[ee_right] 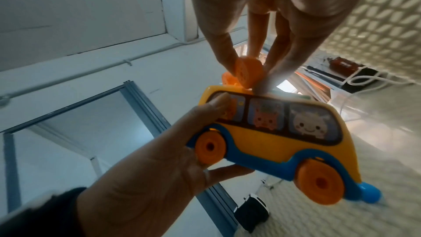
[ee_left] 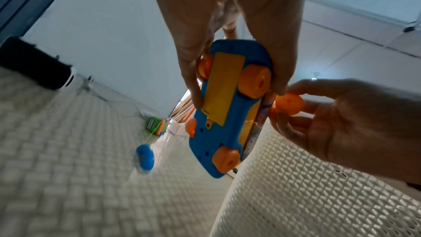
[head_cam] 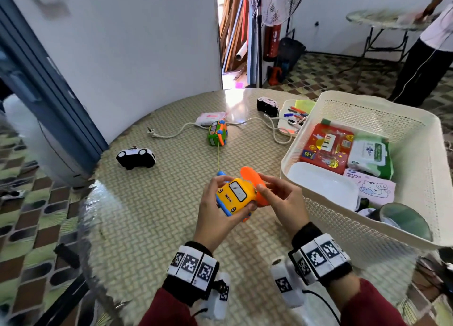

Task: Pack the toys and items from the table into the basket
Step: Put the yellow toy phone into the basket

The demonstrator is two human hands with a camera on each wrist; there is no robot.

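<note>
The basket (head_cam: 414, 154) holds wipes (head_cam: 369, 154) (and a red box (head_cam: 327, 146)); left hand (head_cam: 215, 215) grips the yellow toy bus (head_cam: 235, 194), right hand (head_cam: 282, 198) pinches its orange handset (head_cam: 252, 181).

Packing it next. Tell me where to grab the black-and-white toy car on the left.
Probably across its middle from above, pinching the two long sides: the black-and-white toy car stands free on the table, and its rounded ends offer less hold.
</note>
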